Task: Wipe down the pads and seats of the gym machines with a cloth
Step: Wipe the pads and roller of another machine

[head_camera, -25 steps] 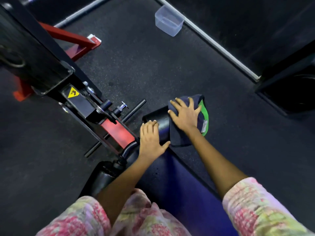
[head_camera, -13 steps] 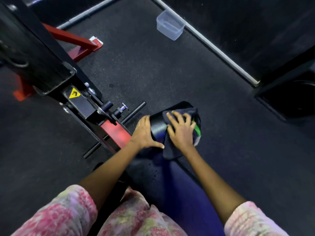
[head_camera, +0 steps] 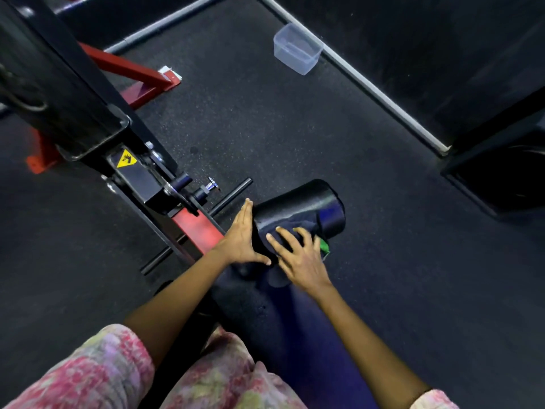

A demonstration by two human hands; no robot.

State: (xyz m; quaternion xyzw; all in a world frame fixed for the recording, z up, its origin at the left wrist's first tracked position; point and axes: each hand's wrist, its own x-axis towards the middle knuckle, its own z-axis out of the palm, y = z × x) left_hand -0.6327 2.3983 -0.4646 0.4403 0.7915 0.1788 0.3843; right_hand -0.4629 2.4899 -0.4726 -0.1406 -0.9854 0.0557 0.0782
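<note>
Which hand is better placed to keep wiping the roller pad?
Right. The right hand already presses the dark cloth onto the roller pad; the left hand lies flat against the pad's end, apparently steadying it.

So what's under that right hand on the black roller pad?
A dark cloth with a green edge, pressed onto the black cylindrical pad by the right hand. The pad surface beneath is hidden.
</note>
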